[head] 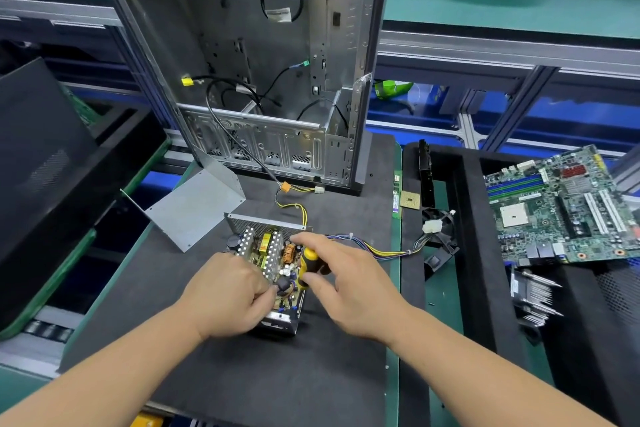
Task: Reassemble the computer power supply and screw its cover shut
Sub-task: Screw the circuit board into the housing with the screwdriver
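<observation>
Landmark: the open power supply unit, a bare metal box with its circuit board exposed (273, 263), sitting mid-mat on the dark grey foam work mat (277, 374).

Far left of it: a black computer side panel (45, 163) leaning over the bench edge. Just up-left of the unit, apart from it: the bent grey sheet-metal power supply cover (197, 208), lying off the box, not fitted.

Your left hand (230, 295) rests on the unit's near-left corner, fingers curled together, fingertips pinched over something small at the board. Can't tell what; it's hidden.

Behind the unit: the empty silver computer chassis (249, 62), standing upright, open side facing you, loose cables hanging inside. A yellow-and-black wire lead with an orange connector (285, 188) runs from the unit toward the chassis base.

Your right hand (346, 284) is over the unit's right side, fingers wrapped around the yellow-and-black screwdriver handle (308, 265), handle upright over the board. Tip is hidden.

Right of the unit: a multicoloured wire bundle (381, 251) trails from its right edge across the mat. Further right: a gold square CPU chip (410, 200), then a green motherboard (561, 215) on a black foam tray (478, 253). Below the motherboard: a finned metal heatsink (533, 302).
</observation>
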